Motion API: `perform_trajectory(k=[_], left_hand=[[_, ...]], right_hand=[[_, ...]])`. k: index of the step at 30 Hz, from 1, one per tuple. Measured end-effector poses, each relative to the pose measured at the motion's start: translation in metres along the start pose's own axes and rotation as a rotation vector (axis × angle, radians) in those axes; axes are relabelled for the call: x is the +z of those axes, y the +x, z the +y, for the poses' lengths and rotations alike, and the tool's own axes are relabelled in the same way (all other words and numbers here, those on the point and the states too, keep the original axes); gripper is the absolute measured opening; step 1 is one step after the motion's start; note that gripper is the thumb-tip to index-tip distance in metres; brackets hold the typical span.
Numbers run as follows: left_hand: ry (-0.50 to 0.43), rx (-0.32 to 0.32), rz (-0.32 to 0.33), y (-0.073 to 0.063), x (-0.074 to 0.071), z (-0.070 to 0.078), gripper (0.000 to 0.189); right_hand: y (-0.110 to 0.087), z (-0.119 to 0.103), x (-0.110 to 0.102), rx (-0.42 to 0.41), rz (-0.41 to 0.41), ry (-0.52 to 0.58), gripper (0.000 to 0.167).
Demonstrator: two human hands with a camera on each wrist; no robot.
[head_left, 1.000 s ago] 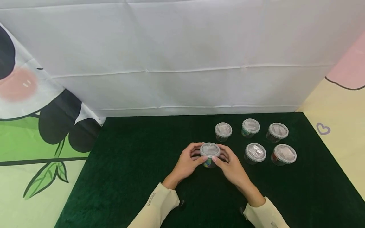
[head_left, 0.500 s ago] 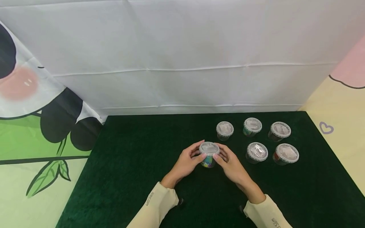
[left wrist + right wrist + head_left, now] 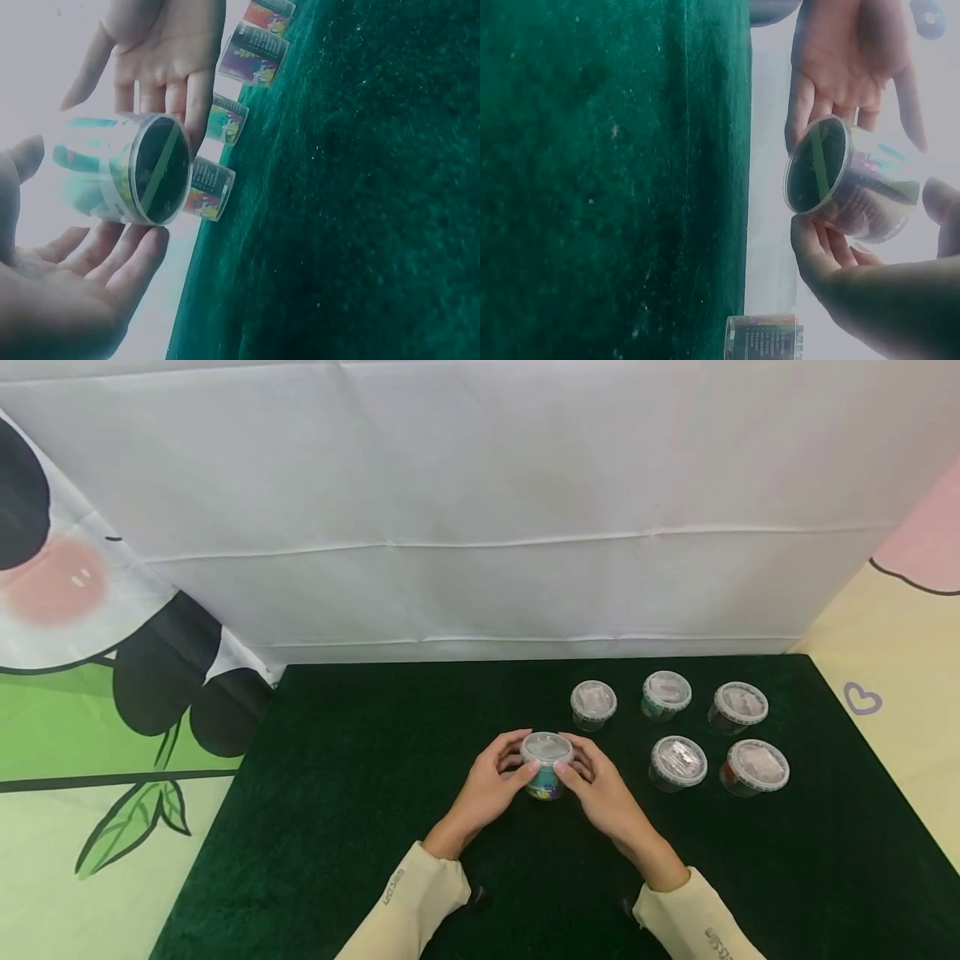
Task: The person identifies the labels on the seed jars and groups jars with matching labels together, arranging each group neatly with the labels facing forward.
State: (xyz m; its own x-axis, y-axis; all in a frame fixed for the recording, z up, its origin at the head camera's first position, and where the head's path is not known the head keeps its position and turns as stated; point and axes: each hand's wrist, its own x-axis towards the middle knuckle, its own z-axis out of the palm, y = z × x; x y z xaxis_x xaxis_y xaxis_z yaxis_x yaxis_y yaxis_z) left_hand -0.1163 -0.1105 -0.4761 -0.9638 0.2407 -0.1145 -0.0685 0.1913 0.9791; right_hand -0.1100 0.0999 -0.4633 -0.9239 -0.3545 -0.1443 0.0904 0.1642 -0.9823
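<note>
Left hand [image 3: 486, 789] and right hand [image 3: 606, 789] both curl round one tub [image 3: 545, 780], gripping it (lidded, raised). Five more tubs [image 3: 677, 763] stand nearby.

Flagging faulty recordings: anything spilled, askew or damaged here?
Nothing stands out. The left hand and right hand hold a lidded tub above the green cloth; five other tubs stand upright, lidded, no spill visible.

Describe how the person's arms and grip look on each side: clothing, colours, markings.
The left sleeve and right sleeve are cream, each with dark lettering too small to read surely. A small dark object shows at the inner side of each sleeve's end; I cannot tell what. The left grip and right grip wear no gloves.
</note>
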Motion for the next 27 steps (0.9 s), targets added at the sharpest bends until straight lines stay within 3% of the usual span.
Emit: perform_trajectory(k=[6, 13, 23, 27], left_hand=[[-0.041, -0.013, -0.036, -0.0037, -0.0023, 0.0, 0.053], [-0.017, -0.008, 0.032, -0.0065, -0.0003, 0.0001, 0.048], [-0.062, -0.042, 0.014, -0.0074, -0.0049, -0.0006, 0.053], [-0.058, -0.039, 0.051, -0.0078, -0.0048, -0.0013, 0.049]], right_hand=[[-0.001, 0.0002, 0.0004, 0.006, -0.025, 0.036, 0.055], [0.0002, -0.0026, 0.0063, 0.014, 0.026, 0.003, 0.055], [0.0043, -0.0024, 0.0055, 0.033, -0.044, 0.068, 0.056], [0.0047, -0.0038, 0.0091, 0.045, -0.034, 0.082, 0.057]])
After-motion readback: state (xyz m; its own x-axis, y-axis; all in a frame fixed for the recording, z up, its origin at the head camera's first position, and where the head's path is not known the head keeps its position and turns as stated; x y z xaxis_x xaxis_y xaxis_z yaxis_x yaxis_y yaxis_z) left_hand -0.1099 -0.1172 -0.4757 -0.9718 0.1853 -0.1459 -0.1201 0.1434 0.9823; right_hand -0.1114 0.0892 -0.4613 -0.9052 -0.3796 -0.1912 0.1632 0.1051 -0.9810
